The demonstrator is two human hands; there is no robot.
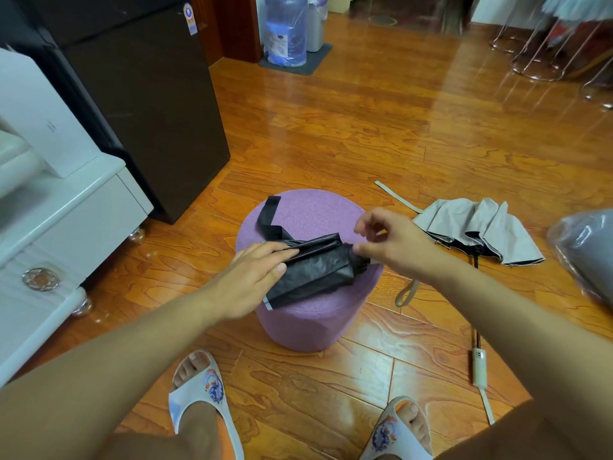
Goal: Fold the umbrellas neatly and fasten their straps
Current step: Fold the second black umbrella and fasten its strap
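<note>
A black folded umbrella lies across the top of a purple round stool. Its black strap hangs loose, sticking up and to the left. My left hand lies flat on the umbrella's left end, fingers straight over the folded cloth. My right hand pinches the umbrella's right tip between thumb and fingers. A grey umbrella lies on the floor to the right, its canopy loosely collapsed, its strap stretched out and its cream handle near my right leg.
A dark cabinet and a white drawer unit stand at the left. A water bottle is at the back. A grey plastic-wrapped bundle lies at the right edge. My slippered feet are in front of the stool.
</note>
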